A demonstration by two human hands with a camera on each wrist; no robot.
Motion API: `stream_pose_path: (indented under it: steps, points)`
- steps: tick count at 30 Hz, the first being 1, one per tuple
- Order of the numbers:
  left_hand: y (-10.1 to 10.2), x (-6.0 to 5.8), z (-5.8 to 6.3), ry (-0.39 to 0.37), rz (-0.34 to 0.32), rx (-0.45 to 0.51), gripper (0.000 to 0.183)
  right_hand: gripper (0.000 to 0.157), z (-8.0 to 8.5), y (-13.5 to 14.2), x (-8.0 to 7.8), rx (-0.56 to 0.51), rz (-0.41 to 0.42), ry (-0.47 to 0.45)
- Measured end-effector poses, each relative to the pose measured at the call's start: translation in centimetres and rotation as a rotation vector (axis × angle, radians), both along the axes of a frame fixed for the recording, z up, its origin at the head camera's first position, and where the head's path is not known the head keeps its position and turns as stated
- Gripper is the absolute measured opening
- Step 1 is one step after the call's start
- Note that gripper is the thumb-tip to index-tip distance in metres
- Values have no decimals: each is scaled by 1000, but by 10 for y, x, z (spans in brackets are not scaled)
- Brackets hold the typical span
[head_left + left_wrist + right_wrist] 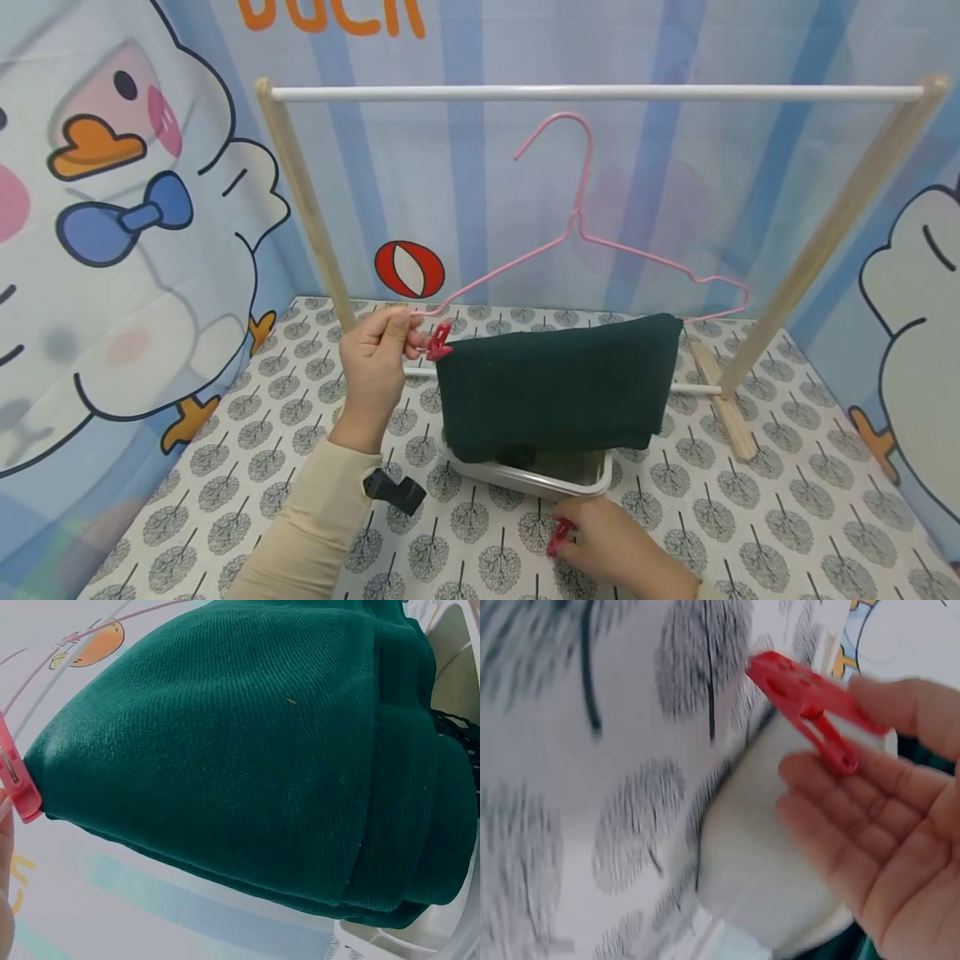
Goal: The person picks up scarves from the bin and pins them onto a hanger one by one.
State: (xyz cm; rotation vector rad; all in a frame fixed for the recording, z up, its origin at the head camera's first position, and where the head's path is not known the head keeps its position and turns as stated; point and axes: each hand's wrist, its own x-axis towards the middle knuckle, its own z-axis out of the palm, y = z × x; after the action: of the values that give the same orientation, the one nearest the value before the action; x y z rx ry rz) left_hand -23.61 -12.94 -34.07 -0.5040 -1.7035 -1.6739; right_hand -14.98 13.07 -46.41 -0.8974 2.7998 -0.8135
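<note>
My left hand (371, 354) pinches the left end of a pink wire clothes hanger (510, 268), holding it up in front of the rack. A dark green folded cloth (558, 387) hangs along the hanger's lower part. At the cloth's upper left corner, right by my left fingers, a red clothespin (438, 342) is clipped; the left wrist view shows the same clothespin (21, 780) on the cloth's edge. Lower down, in front of the basin, my right hand (611, 537) holds a second red clothespin (806, 701) between thumb and fingers.
Partly under the cloth sits a white basin (525, 481) with something dark inside. Behind stands a wooden rack with a white top rail (420, 93) and a foot (723, 408) at right. A tree-patterned tablecloth (285, 483) covers the table, with printed curtains around it.
</note>
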Motion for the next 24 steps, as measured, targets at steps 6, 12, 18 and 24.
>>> stream_pose_path:
  steps: [6,12,18,24]
  points:
    - [-4,1,-4,-18,10,1,21,24,19,28,-1,-22,66,-6]
    - [-7,2,-6,-38,10,19,23,27,55,68,-8,49,-43,260]
    - [-10,4,-5,-16,23,-1,23,24,106,107,-20,51,-162,691]
    - [-7,5,-1,36,0,-10,23,39,157,126,-40,12,-72,907]
